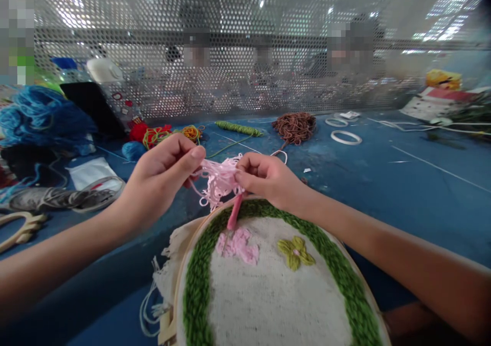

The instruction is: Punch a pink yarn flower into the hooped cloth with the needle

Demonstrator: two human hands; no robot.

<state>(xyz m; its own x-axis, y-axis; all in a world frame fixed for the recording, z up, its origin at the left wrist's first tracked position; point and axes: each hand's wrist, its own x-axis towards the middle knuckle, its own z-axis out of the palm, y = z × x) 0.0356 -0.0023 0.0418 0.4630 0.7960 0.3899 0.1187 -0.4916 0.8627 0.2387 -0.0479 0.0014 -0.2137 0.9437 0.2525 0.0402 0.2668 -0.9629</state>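
Note:
A tangle of pale pink yarn (220, 178) stretches between my two hands above the far rim of an embroidery hoop (183, 264). Thumb and fingers of my left hand (166, 169) pinch its left side. My right hand (270, 179) grips the right side with curled fingers. Just below the yarn, a pink-handled hook or needle tool (235, 212) lies slanted over the hoop, its thin metal tip by a pink stitched flower (240, 244). On the cream cloth (276, 305) there is also an olive-green flower (296, 252), and a dark green stitched border (197, 305) runs around the edge.
Brown yarn (294, 127), a green yarn skein (238, 128) and white rings (346, 137) lie on the blue table (383, 192). At left are blue yarn (42, 113), a dark phone-like slab (94, 108) and a wooden hoop (19, 228). A perforated metal screen (230, 74) stands behind.

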